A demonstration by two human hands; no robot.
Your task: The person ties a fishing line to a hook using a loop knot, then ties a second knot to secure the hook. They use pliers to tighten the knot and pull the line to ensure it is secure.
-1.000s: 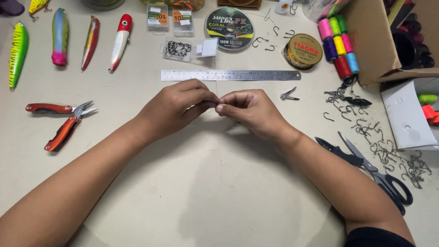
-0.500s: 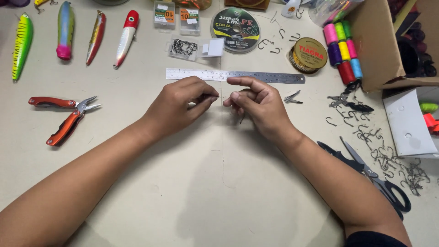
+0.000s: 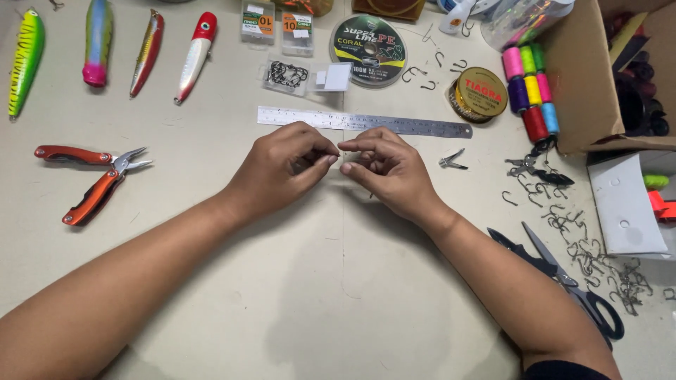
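My left hand (image 3: 285, 169) and my right hand (image 3: 391, 169) meet at the middle of the table, fingertips pinched together on something very small, likely a fish hook and thin line, too small to make out. A steel ruler (image 3: 394, 124) lies just beyond the fingers. Both forearms reach in from the near edge.
Orange-handled pliers (image 3: 91, 179) lie at left. Several fishing lures (image 3: 148, 53) line the far left edge. Line spools (image 3: 370, 39), a round tin (image 3: 480, 93), coloured thread bobbins (image 3: 531, 91), small hook packets (image 3: 285, 74), loose hooks (image 3: 591, 257), black scissors (image 3: 563, 278) and a cardboard box (image 3: 584, 84) fill the back and right.
Both hands have drawn slightly closer together again near the ruler, fingertips now touching; the right index finger, stretched out half a second ago, has curled in.
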